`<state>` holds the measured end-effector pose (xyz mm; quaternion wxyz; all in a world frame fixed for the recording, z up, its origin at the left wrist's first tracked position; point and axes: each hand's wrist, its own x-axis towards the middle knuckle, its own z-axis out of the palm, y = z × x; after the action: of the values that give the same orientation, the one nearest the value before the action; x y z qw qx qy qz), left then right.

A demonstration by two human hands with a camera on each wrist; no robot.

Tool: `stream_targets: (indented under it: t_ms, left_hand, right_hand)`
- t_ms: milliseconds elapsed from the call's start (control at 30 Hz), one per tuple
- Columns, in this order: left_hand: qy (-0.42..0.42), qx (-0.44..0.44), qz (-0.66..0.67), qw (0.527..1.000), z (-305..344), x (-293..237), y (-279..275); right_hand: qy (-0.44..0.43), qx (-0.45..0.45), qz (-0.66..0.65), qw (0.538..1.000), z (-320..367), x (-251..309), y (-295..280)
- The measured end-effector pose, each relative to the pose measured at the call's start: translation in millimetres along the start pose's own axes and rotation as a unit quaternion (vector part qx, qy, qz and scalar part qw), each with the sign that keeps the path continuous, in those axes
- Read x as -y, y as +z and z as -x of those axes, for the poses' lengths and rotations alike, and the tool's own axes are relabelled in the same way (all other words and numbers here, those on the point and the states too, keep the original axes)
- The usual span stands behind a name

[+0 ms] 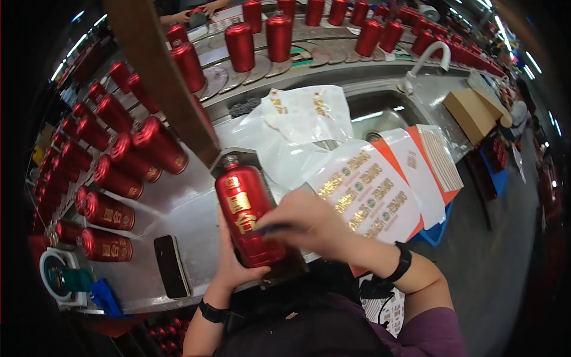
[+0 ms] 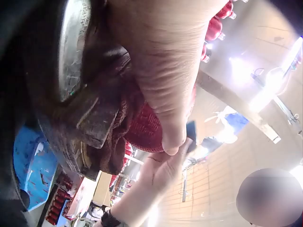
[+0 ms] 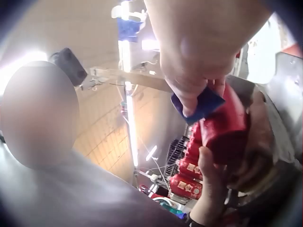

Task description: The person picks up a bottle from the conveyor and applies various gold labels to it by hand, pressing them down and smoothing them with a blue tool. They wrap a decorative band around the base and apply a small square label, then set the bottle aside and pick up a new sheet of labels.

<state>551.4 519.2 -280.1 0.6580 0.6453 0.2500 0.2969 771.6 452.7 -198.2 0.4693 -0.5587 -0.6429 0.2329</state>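
A glossy red bottle with gold characters leans back, its neck away from me, in the head view. My left hand grips its lower end, with the thumb across the base and the fingers along the left side. Between the fingers and thumb of my right hand is a thin flat dark blue piece, held against the lower front of the bottle at the gold characters. Dark brown cloth lies close by the bottle's base in the left wrist view.
Several red bottles stand on the steel table at left. A phone lies there too. To the right are sheets with gold print and a sink. A brown post rises near the bottle; behind, a curved conveyor carries bottles.
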Motion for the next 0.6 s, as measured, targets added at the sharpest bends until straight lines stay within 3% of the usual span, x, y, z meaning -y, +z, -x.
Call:
stream_targets:
  t_ms: [33, 67, 167, 233, 267, 300, 367, 400, 433, 500, 533, 600]
  left_hand:
    - [-0.004, 0.001, 0.024, 1.000, -0.6, -1.2, 2.3]
    - [0.003, -0.003, -0.002, 1.000, -0.3, -1.8, 1.9]
    - [0.007, -0.006, -0.053, 0.999, 3.1, -10.7, -3.0]
    - [-0.002, -0.032, -0.176, 0.984, 7.9, -18.1, -6.8]
    - [0.057, -0.050, -0.205, 0.976, 8.3, -20.0, -6.7]
    - [0.053, -0.050, -0.199, 0.977, 9.6, -22.4, -9.7]
    - [0.112, -0.013, -0.395, 0.912, 11.9, -29.3, -14.7]
    - [0.126, -0.033, -0.364, 0.922, 8.6, -37.7, -5.3]
    - [0.126, -0.037, -0.359, 0.924, 7.3, -41.3, -1.3]
    - [0.168, 0.015, -0.462, 0.871, 6.8, -46.9, 4.9]
    - [0.161, 0.014, -0.447, 0.880, 6.6, -51.5, 13.2]
    - [0.167, 0.007, -0.453, 0.876, 9.4, -51.2, 19.2]
  right_hand:
    - [-0.022, 0.021, -0.044, 0.999, 4.6, 1.0, 6.8]
    - [0.020, 0.008, -0.021, 1.000, 3.1, -15.7, 3.8]
    - [0.111, -0.037, 0.206, 0.972, 0.9, -50.6, -48.3]
    - [0.113, -0.066, 0.180, 0.975, 11.5, -42.6, -80.2]
    - [0.183, -0.082, 0.125, 0.972, 14.2, -37.1, -97.7]
    - [0.251, -0.100, 0.069, 0.960, 15.0, -35.0, -115.9]
    - [0.260, -0.114, 0.024, 0.959, 18.3, -56.1, -144.8]
    - [0.265, -0.132, -0.024, 0.955, 20.9, -74.1, -161.7]
    - [0.309, -0.092, -0.065, 0.944, 25.8, -103.1, -184.9]
    - [0.387, -0.084, -0.082, 0.915, 23.5, -119.9, -205.9]
    - [0.385, -0.079, -0.078, 0.916, 19.9, -128.3, -212.5]
    - [0.476, -0.016, -0.046, 0.878, 11.8, -142.3, -219.1]
